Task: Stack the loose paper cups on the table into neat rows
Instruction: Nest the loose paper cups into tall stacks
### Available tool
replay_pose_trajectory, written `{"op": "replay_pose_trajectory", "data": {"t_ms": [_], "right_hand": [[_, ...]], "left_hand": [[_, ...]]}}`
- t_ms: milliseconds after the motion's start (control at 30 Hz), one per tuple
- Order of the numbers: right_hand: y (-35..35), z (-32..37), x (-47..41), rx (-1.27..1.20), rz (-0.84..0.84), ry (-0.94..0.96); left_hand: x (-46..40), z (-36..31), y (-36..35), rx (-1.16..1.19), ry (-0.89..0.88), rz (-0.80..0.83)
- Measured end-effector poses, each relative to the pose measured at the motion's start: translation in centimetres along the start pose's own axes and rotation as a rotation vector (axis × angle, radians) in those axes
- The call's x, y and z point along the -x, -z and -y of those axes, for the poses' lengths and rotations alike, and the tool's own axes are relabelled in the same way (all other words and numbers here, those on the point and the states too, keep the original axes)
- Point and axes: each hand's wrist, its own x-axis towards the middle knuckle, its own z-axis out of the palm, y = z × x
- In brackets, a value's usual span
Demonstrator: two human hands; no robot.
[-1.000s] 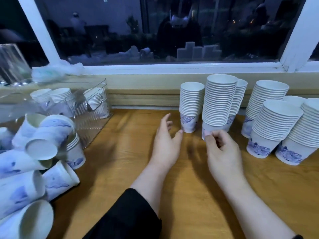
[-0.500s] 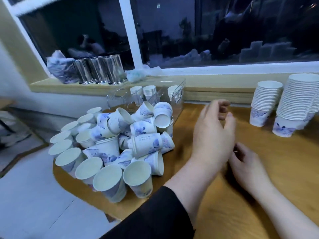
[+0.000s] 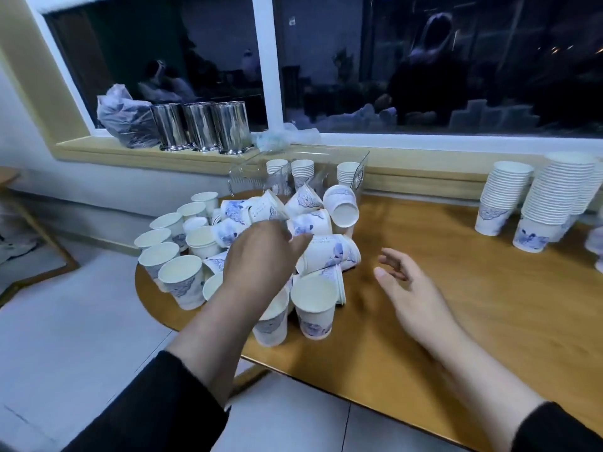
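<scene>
Hands working at a wooden table [image 3: 456, 288] under a dark window [image 3: 424, 60]

The left hand [image 3: 261, 256] is reaching into the loose paper cups [image 3: 313, 223] heaped near the table's rounded left edge, its grip hidden; the right hand [image 3: 408, 288] is hovering open over bare wood, stacked cups [image 3: 554, 197] standing far right.

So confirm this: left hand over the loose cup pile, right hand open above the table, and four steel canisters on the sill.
One thing is wrong: the head view shows three steel canisters on the sill, not four. The rest holds: the left hand is over the loose cup pile, and the right hand is open above the table.
</scene>
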Motion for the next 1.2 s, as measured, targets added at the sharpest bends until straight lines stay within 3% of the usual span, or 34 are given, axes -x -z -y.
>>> {"op": "replay_pose_trajectory", "data": {"t_ms": [133, 267, 467, 633, 800, 867, 933, 1033, 1200], "right_hand": [[-1.4, 1.7, -1.4, 0.064, 0.041, 0.007], [-2.8, 2.9, -2.5, 0.034, 0.069, 0.014], [-3.7, 4.6, -2.6, -0.134, -0.016, 0.008], [-3.6, 7.7, -1.8, -0.214, -0.024, 0.025], [-3.7, 8.8, 0.2, -0.090, 0.040, 0.159], [-3.3, 7.8, 1.6, 0.121, 0.033, 0.276], [-2.9, 6.3, 3.2, 0.374, 0.155, 0.361], [-3.4, 4.0, 4.7, 0.609, 0.289, 0.350], [-2.5, 3.7, 5.0, 0.552, 0.069, 0.430]], "left_hand": [[-1.4, 0.7, -1.7, -0.013, 0.078, 0.224], [-2.1, 0.2, -2.1, 0.047, 0.025, 0.311], [-2.4, -0.5, -2.3, 0.176, -0.106, 0.118], [-2.1, -1.0, -1.5, 0.585, -0.175, -0.095], [-0.4, -1.1, 0.3, 0.828, -0.118, -0.135], [0.3, -0.7, 1.4, 0.862, -0.085, -0.157], [1.2, -0.2, 2.4, 0.881, -0.114, -0.152], [2.8, 0.2, 3.4, 0.903, -0.145, -0.117], [6.2, 0.3, 3.7, 0.776, -0.228, -0.082]]}}
